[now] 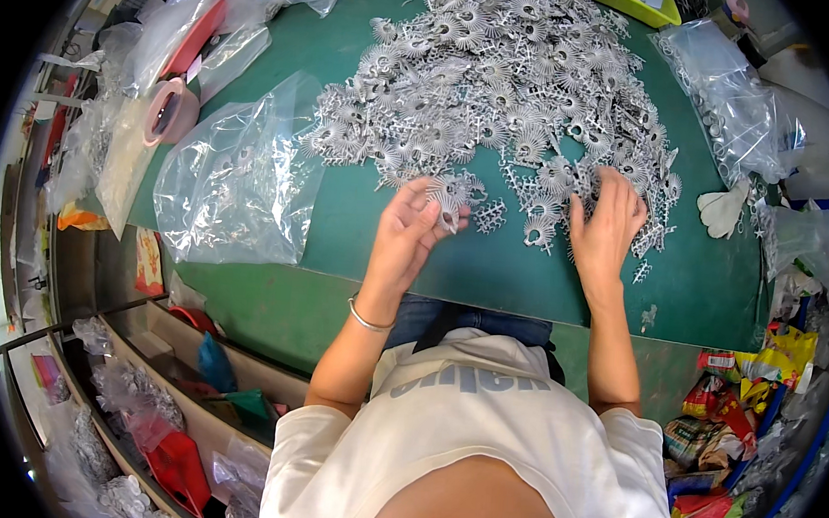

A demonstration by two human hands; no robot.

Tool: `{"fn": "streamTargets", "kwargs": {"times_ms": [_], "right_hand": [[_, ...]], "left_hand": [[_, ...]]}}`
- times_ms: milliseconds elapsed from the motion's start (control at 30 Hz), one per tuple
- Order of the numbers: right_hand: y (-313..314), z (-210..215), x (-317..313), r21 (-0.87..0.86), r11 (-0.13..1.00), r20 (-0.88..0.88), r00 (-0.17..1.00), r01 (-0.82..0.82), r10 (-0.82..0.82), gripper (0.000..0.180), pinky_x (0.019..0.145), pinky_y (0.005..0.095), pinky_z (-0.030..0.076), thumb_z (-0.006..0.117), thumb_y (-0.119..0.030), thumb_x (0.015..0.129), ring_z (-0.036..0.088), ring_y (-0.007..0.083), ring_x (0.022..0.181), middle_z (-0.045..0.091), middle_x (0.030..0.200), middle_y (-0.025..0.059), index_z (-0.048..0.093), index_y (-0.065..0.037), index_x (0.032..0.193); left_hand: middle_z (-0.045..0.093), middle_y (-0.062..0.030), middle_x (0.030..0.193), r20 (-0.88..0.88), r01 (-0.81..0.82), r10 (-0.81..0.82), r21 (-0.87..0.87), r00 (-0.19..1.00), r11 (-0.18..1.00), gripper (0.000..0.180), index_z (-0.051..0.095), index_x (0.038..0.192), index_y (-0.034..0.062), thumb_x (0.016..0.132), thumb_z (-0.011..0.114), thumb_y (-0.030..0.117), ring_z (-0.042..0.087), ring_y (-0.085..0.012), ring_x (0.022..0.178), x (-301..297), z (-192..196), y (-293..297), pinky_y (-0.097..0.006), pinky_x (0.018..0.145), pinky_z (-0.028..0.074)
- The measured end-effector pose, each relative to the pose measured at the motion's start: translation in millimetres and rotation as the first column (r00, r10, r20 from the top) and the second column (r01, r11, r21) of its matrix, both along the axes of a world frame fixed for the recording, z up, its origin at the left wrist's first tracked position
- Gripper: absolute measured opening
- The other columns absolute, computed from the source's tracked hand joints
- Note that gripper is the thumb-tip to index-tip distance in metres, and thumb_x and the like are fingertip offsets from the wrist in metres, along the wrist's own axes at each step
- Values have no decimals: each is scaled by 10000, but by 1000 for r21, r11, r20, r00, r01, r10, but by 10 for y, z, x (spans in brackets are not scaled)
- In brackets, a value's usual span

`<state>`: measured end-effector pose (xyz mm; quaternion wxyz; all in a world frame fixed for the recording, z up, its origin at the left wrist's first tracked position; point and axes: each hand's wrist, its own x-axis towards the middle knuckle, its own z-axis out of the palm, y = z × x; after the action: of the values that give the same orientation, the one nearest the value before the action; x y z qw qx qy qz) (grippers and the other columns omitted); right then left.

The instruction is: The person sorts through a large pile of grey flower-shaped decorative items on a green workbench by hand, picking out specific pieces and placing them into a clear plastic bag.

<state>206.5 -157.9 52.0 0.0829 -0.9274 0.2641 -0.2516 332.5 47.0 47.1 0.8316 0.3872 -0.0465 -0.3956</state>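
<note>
White T-shirt (481, 410) foremost, the left hand (407, 222) pinches a grey fan-shaped piece (450, 197) beside the pile (501, 84), presumably heaped within reach on the green table (527, 285), while the right hand (608, 225) half-curls at its edge, any grip hidden.

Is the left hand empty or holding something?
Holding something: the left hand pinches a grey spiky piece between thumb and fingers.

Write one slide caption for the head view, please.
Left hand holding a grey fan-shaped part, right hand at a pile of similar parts.
</note>
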Motion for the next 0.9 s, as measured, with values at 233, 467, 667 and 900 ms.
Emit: {"fn": "streamTargets", "kwargs": {"times_ms": [233, 467, 667, 900], "right_hand": [[44, 132, 191, -145, 977, -125, 982, -158, 140, 359, 953, 542, 242, 647, -110, 696, 392, 305, 1141, 448, 1184, 109, 550, -84, 1041], [-152, -127, 209, -55, 961, 32, 961, -272, 274, 147, 982, 508, 218, 620, -72, 741, 458, 251, 1094, 547, 1056, 48, 614, -63, 888], [-274, 7, 45, 103, 982, 268, 955, -158, 125, 58, 890, 371, 353, 605, -51, 753, 563, 254, 873, 615, 853, 86, 626, -28, 802], [174, 130, -197, 942, 183, 280, 959, -281, 31, 91, 737, 231, 406, 574, -69, 822, 501, 95, 824, 561, 903, 36, 611, -1, 870]], "left_hand": [[554, -184, 1066, -401, 32, -109, -194, 909, 980, 273, 476, 1104, -30, 880, 440, 123, 576, -301, 921, -98, -176, 51, -369, 786, 485], [567, -186, 1048, -219, 80, -54, 111, 974, 991, 282, 500, 1065, -53, 889, 470, 165, 567, -309, 994, -207, 4, -36, -408, 860, 478], [562, -188, 1054, -519, 131, -247, -250, 818, 959, 217, 544, 1001, -34, 880, 491, 138, 578, -318, 966, -186, -303, 103, -419, 858, 478], [475, -201, 1187, -441, 291, -308, -110, 843, 951, 439, 385, 1262, -16, 905, 472, 224, 468, -321, 1123, -426, -4, -183, -492, 965, 371]]}}
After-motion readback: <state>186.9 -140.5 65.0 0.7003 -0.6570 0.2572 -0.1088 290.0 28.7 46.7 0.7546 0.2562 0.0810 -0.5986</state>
